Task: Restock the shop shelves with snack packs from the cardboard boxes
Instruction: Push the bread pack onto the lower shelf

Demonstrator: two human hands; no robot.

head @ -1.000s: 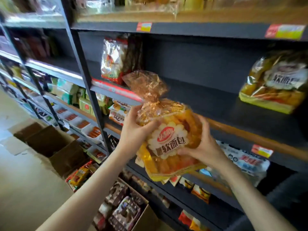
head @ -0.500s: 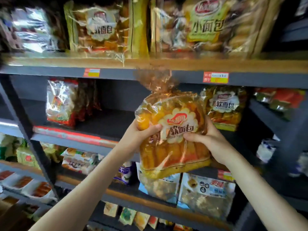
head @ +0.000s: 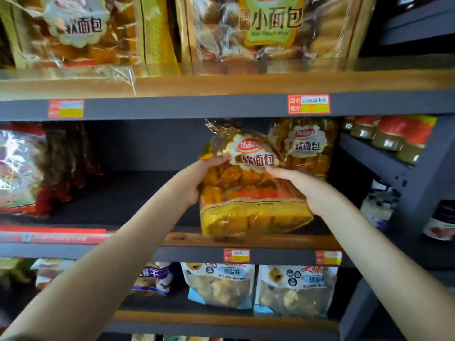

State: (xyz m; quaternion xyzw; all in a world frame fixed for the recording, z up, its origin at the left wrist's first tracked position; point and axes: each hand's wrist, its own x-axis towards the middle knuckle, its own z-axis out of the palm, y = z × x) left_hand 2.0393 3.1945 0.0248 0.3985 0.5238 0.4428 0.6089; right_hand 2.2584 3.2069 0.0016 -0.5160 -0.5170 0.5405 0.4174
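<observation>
Both grips hold the bread pack (head: 248, 190): L hand (head: 194, 179) w/ thumb on its front, R hand (head: 305, 187) on its right side. Pack sits at shelf (head: 147, 205) front edge, touching a like pack (head: 307, 146) behind-right. Shelf bare to the left, up to red packs (head: 22, 168).

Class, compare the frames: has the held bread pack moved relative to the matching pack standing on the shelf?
Yes. The held bread pack has gone deeper onto the middle shelf, now overlapping the matching pack.
</observation>
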